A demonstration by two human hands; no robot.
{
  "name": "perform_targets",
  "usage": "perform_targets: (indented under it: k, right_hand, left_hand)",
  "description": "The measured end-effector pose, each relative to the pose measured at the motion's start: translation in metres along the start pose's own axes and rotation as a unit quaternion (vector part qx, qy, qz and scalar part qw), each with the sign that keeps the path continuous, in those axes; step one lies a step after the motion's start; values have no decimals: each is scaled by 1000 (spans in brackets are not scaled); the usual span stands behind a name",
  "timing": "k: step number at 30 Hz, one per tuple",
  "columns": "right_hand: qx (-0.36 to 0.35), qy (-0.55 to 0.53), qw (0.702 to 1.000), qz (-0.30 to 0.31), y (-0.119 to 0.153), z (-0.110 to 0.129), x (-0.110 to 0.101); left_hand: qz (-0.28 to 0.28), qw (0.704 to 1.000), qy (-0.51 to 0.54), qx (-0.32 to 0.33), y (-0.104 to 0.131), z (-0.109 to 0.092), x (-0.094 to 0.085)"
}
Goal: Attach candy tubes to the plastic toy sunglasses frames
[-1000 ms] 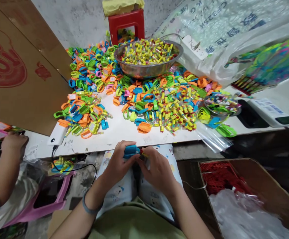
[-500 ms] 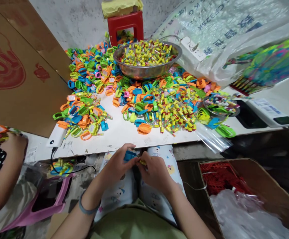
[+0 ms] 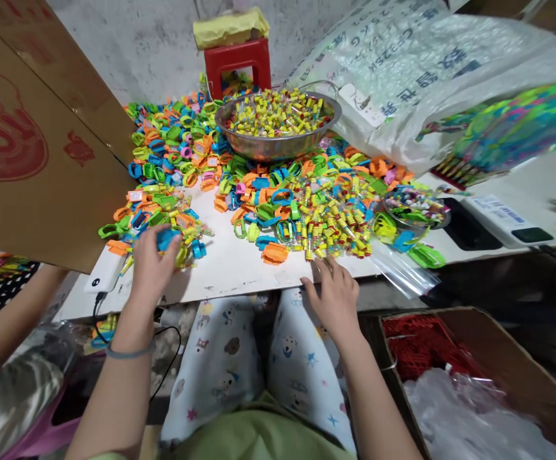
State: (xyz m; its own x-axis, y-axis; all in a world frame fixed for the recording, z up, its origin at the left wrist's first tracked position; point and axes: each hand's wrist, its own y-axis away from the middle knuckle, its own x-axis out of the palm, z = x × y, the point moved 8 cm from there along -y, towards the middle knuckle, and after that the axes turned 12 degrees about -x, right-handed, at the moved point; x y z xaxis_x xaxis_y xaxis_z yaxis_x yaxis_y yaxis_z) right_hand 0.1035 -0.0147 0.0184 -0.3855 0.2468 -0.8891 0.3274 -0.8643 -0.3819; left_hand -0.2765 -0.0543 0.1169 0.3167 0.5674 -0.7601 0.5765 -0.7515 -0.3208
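My left hand (image 3: 152,262) holds a blue plastic piece (image 3: 167,239) between thumb and fingers, over the smaller left pile of coloured toy bands (image 3: 151,207). At the table's front edge, my right hand (image 3: 334,291) has its fingers apart, with the fingertips at the lower edge of a heap of small yellow-capped tubes (image 3: 333,220). Nothing shows in its grip. An orange toy band (image 3: 275,253) lies to the left of that hand. Behind the heap stands a metal bowl (image 3: 278,145) full of similar yellow-capped pieces.
A tall cardboard box (image 3: 43,140) stands at left, near another person's arm (image 3: 14,319). A white power bank (image 3: 104,268) with a cable lies by it. At right are a small bowl (image 3: 443,222), a black phone (image 3: 470,227) and a plastic bag (image 3: 405,271). A red stool (image 3: 237,61) stands behind.
My hands have parted from above my lap. The left moved forward and left to the small pile with the blue piece; the right moved to the tube heap and its fingers spread.
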Motion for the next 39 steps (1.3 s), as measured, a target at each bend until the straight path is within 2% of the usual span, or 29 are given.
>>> perform_targets:
  k: [3, 5, 8, 11, 12, 14, 16, 20, 23, 26, 28, 30, 32, 35, 37, 39]
  right_hand:
    - [2, 8, 1000, -1, 2, -5, 7]
    - [-1, -5, 1000, -11, 1, -3, 8]
    - [1, -16, 999, -36, -2, 1, 2]
    - [13, -4, 999, -46, -3, 2, -3]
    - [18, -3, 999, -43, -3, 1, -3]
    - [20, -24, 999, -34, -2, -1, -1]
    - [6, -79, 996, -41, -1, -2, 2]
    - [-26, -214, 971, -102, -1, -2, 0]
    - [-16, -285, 951, -121, -1, 0, 1]
    - [10, -388, 917, -94, -1, 11, 6]
    - [27, -472, 880, -48, 1, 27, 11]
    - [32, -538, 842, -17, 3, 45, 11]
    - [25, -563, 826, -29, 4, 57, 2]
    - [-5, -531, 844, -69, 3, 65, -14]
    - [-31, -508, 858, -73, 3, 70, -19]
    - [-54, -506, 858, -71, 3, 74, -22]
  left_hand:
    - [-73, 997, -31, -7, -28, 5, -5]
    - [-65, 997, -50, 13, -28, -9, 11]
    - [32, 994, -32, 100, 4, -55, 58]
    - [169, 968, 9, 187, 55, -103, 111]
    - [196, 959, 16, 205, 68, -116, 125]
    - [218, 950, 24, 222, 85, -132, 142]
    - [217, 951, 35, 219, 90, -137, 150]
    - [218, 951, 87, 201, 87, -131, 147]
    - [244, 948, 159, 131, 88, -116, 138]
    - [276, 929, 245, 4, 98, -94, 128]
    - [295, 912, 283, -44, 109, -85, 119]
    - [307, 908, 280, -45, 118, -84, 109]
    - [303, 919, 251, -23, 125, -85, 97]
    - [280, 932, 230, 33, 131, -92, 80]
    - [261, 935, 232, 69, 134, -97, 69]
    - [240, 938, 230, 95, 136, -100, 61]
